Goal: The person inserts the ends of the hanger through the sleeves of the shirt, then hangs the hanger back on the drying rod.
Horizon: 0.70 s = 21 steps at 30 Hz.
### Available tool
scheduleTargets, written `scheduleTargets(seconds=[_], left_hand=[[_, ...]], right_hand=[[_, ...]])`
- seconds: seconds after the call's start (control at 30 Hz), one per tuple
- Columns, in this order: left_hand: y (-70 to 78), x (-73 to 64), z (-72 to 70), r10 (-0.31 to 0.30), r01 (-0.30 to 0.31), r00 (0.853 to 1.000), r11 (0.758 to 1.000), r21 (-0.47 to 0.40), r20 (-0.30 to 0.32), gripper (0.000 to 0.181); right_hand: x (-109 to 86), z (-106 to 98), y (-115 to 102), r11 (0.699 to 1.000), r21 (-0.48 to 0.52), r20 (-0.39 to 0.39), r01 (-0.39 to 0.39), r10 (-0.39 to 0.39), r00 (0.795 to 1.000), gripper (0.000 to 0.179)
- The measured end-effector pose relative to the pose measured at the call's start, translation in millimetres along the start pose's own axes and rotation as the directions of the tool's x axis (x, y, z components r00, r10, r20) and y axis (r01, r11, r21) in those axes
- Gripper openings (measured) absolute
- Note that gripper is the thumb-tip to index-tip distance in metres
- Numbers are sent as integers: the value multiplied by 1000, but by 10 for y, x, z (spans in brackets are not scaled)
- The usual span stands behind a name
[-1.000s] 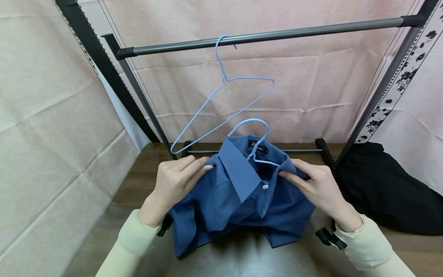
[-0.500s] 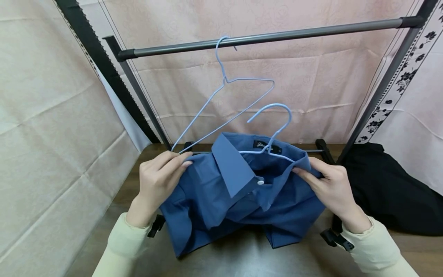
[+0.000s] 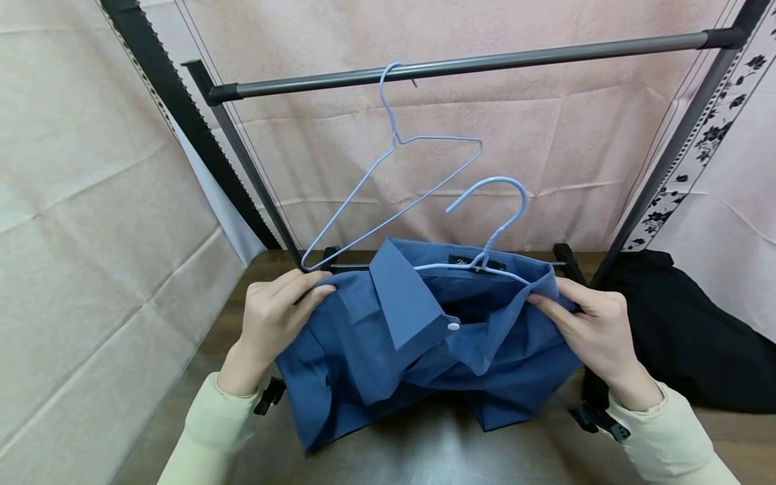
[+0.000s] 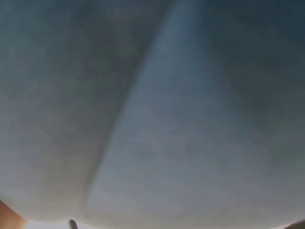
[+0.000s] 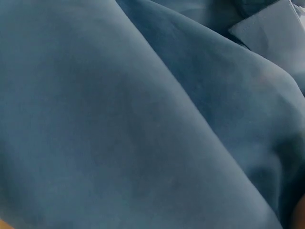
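A blue collared shirt (image 3: 364, 337) with a white button at its neck hangs between my hands, low over the table. My left hand (image 3: 273, 316) pinches its shoulder on the left. My right hand (image 3: 597, 323) pinches the cloth beside the collar on the right. Inside the neck sits a light blue hanger (image 3: 506, 219), its hook rising above the collar and its arms running under the cloth, mostly hidden. Blue shirt cloth (image 4: 181, 133) fills the left wrist view, blurred. Folds of the same shirt (image 5: 133, 124) fill the right wrist view.
Behind the shirt stands a rack with a dark horizontal rail (image 3: 545, 59). A second light blue hanger (image 3: 358, 185) hangs bare from it. Black cloth (image 3: 679, 337) lies on the wooden table (image 3: 200, 404) at the right. Pale curtains surround the table.
My hands have moved apart, left hand leftward and right hand rightward, spreading the shirt's shoulders. The hanger in the collar has shifted right and up, and its hook shows higher.
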<state>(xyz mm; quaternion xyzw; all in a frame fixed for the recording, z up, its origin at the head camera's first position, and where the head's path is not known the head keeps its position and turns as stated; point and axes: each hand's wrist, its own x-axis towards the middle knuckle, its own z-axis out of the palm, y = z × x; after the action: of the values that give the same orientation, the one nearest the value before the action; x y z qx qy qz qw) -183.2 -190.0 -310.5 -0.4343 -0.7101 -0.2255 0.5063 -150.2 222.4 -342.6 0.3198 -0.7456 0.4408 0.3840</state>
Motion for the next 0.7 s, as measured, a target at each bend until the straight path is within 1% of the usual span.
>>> scheduleTargets(seconds=[0.1,0.17,0.27,0.37,0.4,0.47,0.53,0.63,0.7], left_hand=[[-5,-23,7,8,-8,1000,1000,10,12,32],[-4,-32,16,18,-18,1000,1000,16,-2,32],[2,-32,25,32,-31,998,999,23,-52,32],[6,-27,30,44,-42,992,999,19,-117,34],[9,-24,31,48,-46,989,999,13,-137,35],[15,-16,34,58,-59,982,998,1,-178,36],[25,-4,38,71,-75,974,997,-10,-216,37],[43,24,45,82,-94,958,995,-30,-274,37],[52,34,48,82,-99,950,994,-40,-300,37]], right_hand=[[-6,-2,15,1000,-18,13,-11,11,1000,19],[-9,-3,25,999,-31,32,-17,18,999,16],[-12,-24,45,999,-45,73,-18,21,997,23],[-11,-76,78,999,-36,132,-2,6,991,32],[-10,-99,91,1000,-28,154,2,2,988,30],[-11,-149,111,1000,-27,212,-12,18,977,27],[-17,-193,132,998,-43,273,-34,44,961,37],[-44,-247,183,995,-63,352,-80,97,931,52],[-71,-278,227,994,-37,396,-106,112,911,52]])
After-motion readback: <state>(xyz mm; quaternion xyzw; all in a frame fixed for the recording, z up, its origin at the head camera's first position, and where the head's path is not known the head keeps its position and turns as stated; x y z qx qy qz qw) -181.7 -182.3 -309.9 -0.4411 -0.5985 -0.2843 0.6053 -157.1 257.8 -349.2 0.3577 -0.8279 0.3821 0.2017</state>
